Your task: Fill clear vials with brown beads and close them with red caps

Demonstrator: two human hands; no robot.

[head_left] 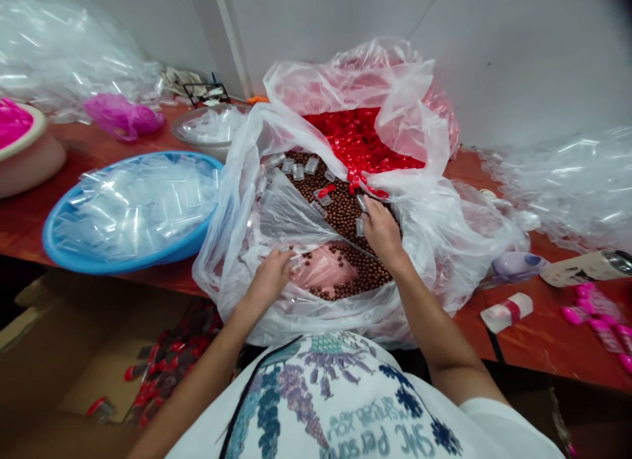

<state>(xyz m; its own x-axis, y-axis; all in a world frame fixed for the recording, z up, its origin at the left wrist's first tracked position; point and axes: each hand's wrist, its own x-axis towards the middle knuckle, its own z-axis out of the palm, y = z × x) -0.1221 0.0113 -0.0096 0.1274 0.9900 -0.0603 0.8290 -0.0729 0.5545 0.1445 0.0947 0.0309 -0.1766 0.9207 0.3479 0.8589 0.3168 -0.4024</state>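
A white plastic bag (232, 156) lies spread before me, with many small round brown balls (345, 212) inside. Among the balls are several small clear plastic containers (298, 172) and a few red pieces (326, 191). My right hand (382, 232) is closed on one small clear container (362, 202) over the balls, beside the red pieces at the bag's fold. At the near left of the bag, my left hand (270, 274) has its fingers drawn together by a few loose balls; what they hold, if anything, is hidden.
Behind, another bag holds red caps (355, 133). A blue basin (59, 248) of clear containers stands left, near a pink bag (123, 116). On the right lie a bottle (585, 268) and pink pieces (592, 307). A cardboard box (93, 353) below contains red-capped containers (172, 353).
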